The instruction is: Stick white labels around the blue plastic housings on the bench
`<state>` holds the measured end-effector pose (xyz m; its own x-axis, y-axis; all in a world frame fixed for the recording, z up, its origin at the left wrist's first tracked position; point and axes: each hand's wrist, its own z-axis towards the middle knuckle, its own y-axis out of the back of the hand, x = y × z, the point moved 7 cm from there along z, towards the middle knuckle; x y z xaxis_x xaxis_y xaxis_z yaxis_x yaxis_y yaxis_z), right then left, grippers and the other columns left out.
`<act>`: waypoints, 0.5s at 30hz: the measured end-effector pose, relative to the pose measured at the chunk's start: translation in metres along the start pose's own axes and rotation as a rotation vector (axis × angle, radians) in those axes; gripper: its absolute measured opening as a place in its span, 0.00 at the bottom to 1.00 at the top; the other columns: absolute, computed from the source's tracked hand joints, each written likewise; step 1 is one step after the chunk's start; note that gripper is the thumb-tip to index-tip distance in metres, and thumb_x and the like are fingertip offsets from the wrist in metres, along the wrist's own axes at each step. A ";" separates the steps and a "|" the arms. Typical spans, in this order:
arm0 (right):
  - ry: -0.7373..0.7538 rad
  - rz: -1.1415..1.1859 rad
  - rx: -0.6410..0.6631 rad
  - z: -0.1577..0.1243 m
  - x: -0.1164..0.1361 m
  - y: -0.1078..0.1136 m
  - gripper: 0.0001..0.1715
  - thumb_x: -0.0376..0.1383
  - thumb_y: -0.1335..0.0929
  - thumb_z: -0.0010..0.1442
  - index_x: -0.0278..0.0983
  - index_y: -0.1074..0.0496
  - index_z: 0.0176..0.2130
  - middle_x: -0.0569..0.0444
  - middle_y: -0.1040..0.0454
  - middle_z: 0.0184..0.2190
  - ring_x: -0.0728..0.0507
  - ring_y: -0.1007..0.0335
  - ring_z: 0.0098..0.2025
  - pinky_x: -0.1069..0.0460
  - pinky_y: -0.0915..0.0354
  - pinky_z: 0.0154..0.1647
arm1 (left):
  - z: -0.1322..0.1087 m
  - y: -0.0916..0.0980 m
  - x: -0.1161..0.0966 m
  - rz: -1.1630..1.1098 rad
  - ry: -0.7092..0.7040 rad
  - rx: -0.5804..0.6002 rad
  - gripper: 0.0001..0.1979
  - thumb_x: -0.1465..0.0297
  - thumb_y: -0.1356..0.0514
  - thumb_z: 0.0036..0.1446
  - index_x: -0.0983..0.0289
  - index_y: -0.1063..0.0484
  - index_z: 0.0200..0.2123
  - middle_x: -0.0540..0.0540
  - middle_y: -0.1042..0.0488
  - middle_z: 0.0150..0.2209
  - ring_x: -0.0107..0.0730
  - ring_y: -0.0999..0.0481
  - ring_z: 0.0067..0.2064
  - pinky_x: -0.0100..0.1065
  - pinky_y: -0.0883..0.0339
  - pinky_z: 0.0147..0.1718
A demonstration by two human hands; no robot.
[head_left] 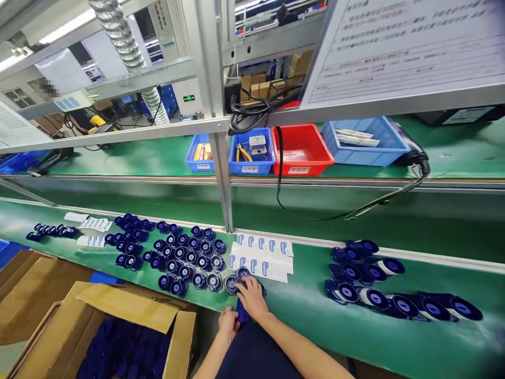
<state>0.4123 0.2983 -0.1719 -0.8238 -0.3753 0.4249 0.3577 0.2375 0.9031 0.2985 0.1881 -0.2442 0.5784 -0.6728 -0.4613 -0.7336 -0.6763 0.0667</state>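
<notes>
My left hand (229, 322) is at the table's front edge, its fingers closed on a dark blue plastic part (243, 312) close to my body. Just beyond it, my right hand (252, 297) curls its fingers over dark blue round plastic parts; its palm hides some of them. One such round part (231, 285) lies left of the right fingertips, another (242, 272) behind them. Several more dark blue parts (191, 257) with pale ring centres stand in rows to the left. Behind my right hand lie white sheets of blue-printed labels (272, 258).
More dark blue parts with white bands (373, 298) stand on the right of the green table (300, 305). An open carton (130, 302) of dark blue parts is at lower left. The shelf above holds a red bin (303, 147), blue bins (252, 150) and a hanging black cable (279, 179).
</notes>
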 end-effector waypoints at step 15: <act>-0.206 -0.065 -0.041 0.000 -0.043 -0.028 0.30 0.36 0.42 0.70 0.35 0.33 0.67 0.33 0.30 0.62 0.25 0.30 0.61 0.34 0.27 0.54 | 0.022 0.147 -0.075 -0.430 -0.261 -0.166 0.11 0.73 0.34 0.66 0.63 0.23 0.51 0.57 0.19 0.49 0.38 0.17 0.49 0.38 0.19 0.47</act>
<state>0.4378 0.3075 -0.2157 -0.9167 -0.1963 0.3481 0.3151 0.1807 0.9317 0.1396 0.1458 -0.2198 0.6907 -0.2414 -0.6816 -0.3712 -0.9273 -0.0478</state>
